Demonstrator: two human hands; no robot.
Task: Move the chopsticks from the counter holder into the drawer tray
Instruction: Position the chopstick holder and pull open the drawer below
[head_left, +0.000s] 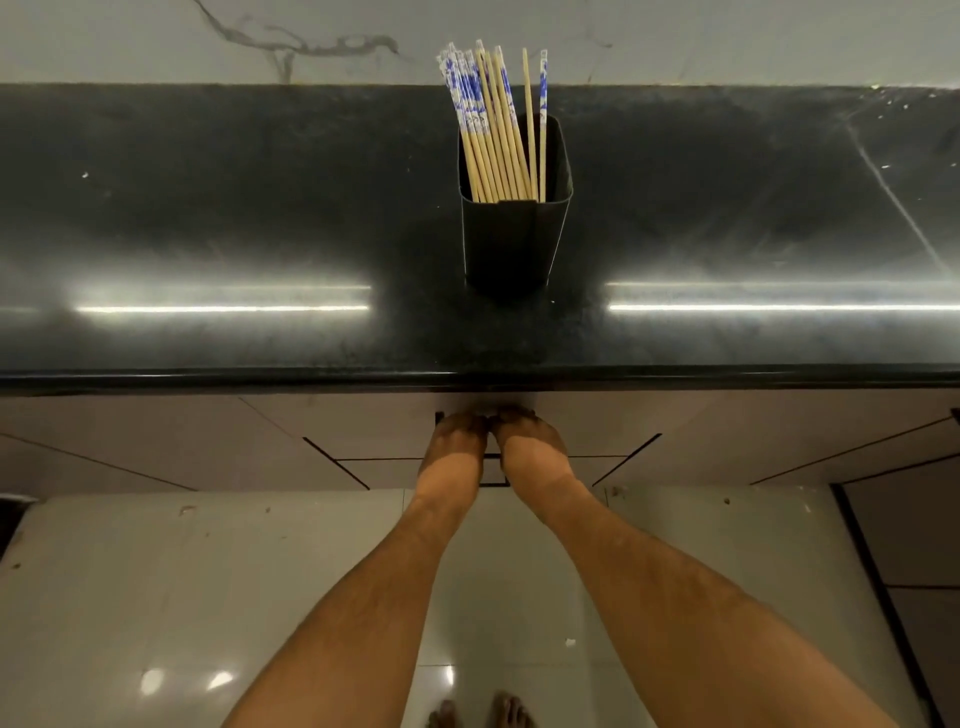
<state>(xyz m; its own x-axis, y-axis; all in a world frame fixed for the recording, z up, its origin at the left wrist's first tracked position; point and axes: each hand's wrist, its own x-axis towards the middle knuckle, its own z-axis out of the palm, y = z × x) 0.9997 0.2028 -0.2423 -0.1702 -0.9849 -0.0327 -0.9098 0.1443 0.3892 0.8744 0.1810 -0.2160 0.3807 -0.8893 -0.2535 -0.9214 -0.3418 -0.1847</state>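
Black counter (208, 234), chopsticks (493, 130) in holder (511, 244), hands at drawer (363, 470).

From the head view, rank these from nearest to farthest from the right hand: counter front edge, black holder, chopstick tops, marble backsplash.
1. Black counter's rounded front edge, just above the right hand.
2. Black rectangular holder, mid-counter.
3. Blue-and-white patterned tops of the wooden chopsticks, above the holder.
4. Grey-veined marble backsplash, behind everything.

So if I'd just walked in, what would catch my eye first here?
Probably the chopsticks, pale with blue-patterned tops, fanning out of a dark square holder in the middle of the glossy black counter. Next, the left hand and right hand, side by side below the counter's edge at the drawer front.
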